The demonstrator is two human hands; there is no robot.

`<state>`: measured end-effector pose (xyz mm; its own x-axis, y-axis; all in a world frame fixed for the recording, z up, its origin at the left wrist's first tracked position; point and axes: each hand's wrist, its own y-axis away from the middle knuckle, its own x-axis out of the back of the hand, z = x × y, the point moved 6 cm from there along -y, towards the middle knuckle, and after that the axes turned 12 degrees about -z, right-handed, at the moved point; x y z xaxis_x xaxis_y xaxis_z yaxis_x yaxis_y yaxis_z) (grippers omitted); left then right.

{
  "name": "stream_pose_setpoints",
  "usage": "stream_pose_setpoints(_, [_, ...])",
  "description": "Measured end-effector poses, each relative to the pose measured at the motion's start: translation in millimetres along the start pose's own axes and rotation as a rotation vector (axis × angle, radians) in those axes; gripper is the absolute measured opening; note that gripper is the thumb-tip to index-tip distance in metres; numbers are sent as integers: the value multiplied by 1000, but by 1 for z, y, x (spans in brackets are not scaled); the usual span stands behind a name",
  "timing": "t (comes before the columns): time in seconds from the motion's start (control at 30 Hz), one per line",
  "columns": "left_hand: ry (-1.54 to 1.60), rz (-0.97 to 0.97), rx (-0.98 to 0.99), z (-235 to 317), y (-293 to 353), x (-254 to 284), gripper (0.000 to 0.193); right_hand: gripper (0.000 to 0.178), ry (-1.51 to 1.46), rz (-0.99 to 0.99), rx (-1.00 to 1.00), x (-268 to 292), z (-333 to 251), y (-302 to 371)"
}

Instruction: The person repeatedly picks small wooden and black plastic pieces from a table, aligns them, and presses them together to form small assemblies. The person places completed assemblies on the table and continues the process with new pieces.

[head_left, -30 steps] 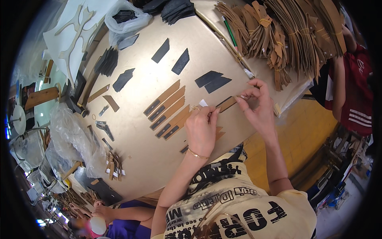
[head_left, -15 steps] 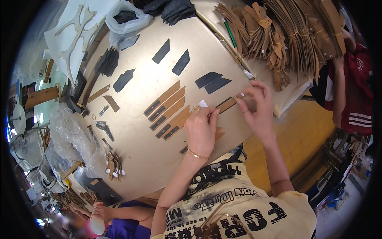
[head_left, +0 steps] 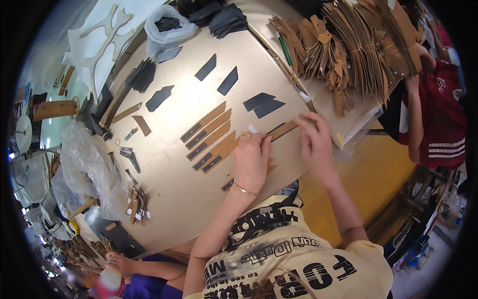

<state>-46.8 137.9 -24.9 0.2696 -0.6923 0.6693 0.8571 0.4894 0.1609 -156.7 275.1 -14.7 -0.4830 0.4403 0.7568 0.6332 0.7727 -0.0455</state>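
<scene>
Over the table, a brown leather strip with a dark piece along it stretches between my hands. My left hand pinches its left end, the fingertips closed. At the other end, the curled fingers of my right hand grip the strip, slightly smeared by motion. A small white slip shows just beyond my left fingers. Left of that hand lies a row of brown leather strips, each with a dark patch at its lower end. More strips are partly hidden beneath my left wrist.
Black pieces lie beyond my hands, with others farther left. Banded bundles of brown leather pieces crowd the far right near a green pencil. Plastic bags sit at the left. Other people work at the right and lower left.
My right hand has shifted slightly left and toward me, its fingers more curled at the strip's end. My left hand keeps its pinch. The whole view has shifted a little.
</scene>
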Motion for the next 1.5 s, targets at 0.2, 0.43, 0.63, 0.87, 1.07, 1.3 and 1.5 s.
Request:
stream_pose_setpoints(0.2, [-319,149,-365,36,25,-13,30,19,-203,-59,-196,8,9,-14])
stream_pose_setpoints(0.43, [-312,-37,-671,47,54,-44,23,20,-205,-40,-216,9,9,-25])
stream_pose_setpoints(0.63, [-281,-131,-582,38,53,-57,19,18,-65,-46,-224,5,11,-28])
stream_pose_setpoints(0.87, [-362,-76,-309,27,33,-43,33,17,-93,3,-237,1,8,-15])
stream_pose_setpoints(1.07, [-544,-194,-124,32,30,-45,59,17,-74,21,-246,2,6,-15])
stream_pose_setpoints(1.3, [-606,-213,-148,34,30,-47,63,17,-45,15,-244,2,5,-16])
stream_pose_setpoints(1.5, [-646,-177,-181,34,28,-48,61,17,-50,3,-252,1,5,-16])
